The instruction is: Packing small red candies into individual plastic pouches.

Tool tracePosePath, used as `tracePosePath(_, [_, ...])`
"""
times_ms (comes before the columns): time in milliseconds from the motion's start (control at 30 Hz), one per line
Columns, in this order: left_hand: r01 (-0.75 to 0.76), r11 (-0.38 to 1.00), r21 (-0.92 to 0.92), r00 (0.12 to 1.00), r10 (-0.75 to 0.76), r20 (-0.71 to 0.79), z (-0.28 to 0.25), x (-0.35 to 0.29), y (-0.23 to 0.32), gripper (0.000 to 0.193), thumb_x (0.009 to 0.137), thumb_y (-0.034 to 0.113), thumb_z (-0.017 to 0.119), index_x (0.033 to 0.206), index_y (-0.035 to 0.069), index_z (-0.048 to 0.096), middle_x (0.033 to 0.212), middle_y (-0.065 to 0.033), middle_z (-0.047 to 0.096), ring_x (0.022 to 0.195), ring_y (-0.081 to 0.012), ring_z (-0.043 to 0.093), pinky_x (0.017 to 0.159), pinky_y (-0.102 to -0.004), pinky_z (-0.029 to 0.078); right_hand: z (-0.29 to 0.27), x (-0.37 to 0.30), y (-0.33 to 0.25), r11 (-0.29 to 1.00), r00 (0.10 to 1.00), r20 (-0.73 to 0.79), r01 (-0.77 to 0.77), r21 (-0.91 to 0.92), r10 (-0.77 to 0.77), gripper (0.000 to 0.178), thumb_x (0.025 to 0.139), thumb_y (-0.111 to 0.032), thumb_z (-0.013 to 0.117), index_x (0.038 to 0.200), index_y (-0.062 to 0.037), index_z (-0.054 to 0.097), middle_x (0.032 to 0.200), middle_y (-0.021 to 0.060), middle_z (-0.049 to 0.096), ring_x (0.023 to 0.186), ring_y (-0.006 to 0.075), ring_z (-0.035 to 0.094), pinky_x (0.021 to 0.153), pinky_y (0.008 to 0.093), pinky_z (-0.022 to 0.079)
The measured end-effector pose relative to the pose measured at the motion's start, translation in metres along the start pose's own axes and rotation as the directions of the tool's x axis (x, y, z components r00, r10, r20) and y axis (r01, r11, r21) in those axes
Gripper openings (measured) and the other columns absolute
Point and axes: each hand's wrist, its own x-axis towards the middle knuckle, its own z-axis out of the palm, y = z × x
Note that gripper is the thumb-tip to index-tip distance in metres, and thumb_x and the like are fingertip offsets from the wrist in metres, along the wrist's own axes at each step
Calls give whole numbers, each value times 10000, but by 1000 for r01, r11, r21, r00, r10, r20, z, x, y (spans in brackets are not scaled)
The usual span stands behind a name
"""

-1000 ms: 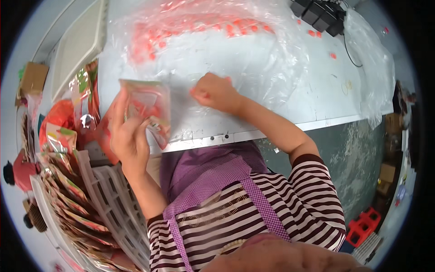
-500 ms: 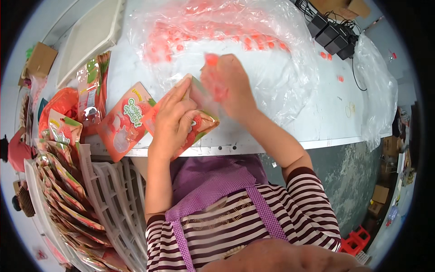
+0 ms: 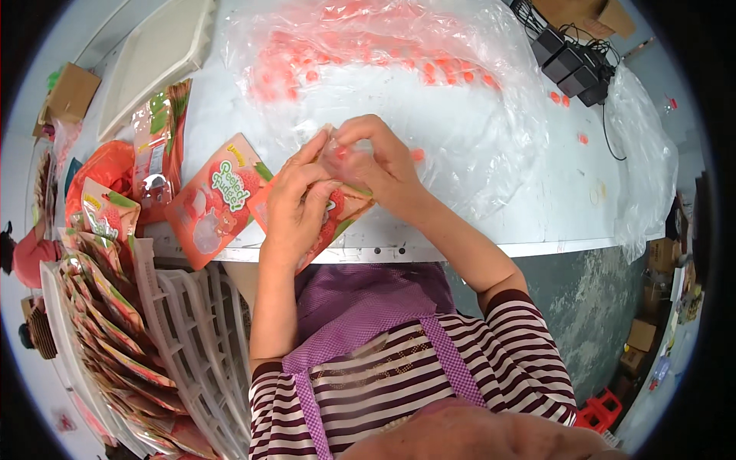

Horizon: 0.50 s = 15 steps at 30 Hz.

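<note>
My left hand (image 3: 295,195) is closed around a red and green printed pouch (image 3: 328,230), tilted at the table's front edge with its mouth up and to the right. At that mouth, my right hand (image 3: 383,165) has its fingers bent and pinched round red candies in clear wrapping (image 3: 342,156); how many cannot be seen. Just beyond the right wrist lies a loose red candy (image 3: 418,155). A second printed pouch (image 3: 217,201) lies flat to the left, partly under the held one.
A large clear plastic bag (image 3: 491,130) with many red candies (image 3: 295,65) spreads over the table (image 3: 567,207). Black power adapters (image 3: 571,65) sit at far right. On the left are a white tray (image 3: 153,57), stacked pouches (image 3: 159,153), a red bag (image 3: 107,176) and a crate of pouches (image 3: 130,337).
My right hand has come left and down from above the table to the pouch's mouth, with the wrapped candies. The left hand keeps its hold. A loose red candy now shows beside the right wrist.
</note>
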Motion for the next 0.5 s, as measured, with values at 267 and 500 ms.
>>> tracePosePath(267, [58,936,-348,995,-83,-60,-19,-17,-1,39,869,33,549,883,25,513,1292,-269,453,1169,-297,490,954,-360,389,8,-1,-29,874,887,409,361,-325,-215,563,859,-605,381,945,-72,543,906,52,523,858,216,503,875,408,337])
tracePosePath(500, [-65,901,-428,990,7,-138,-26,-31,-3,179,873,141,595,865,52,439,1269,-316,443,1187,-388,458,969,-434,376,26,5,-53,821,884,112,463,-335,-453,652,777,-679,406,942,-66,556,771,21,538,757,207,529,906,448,328])
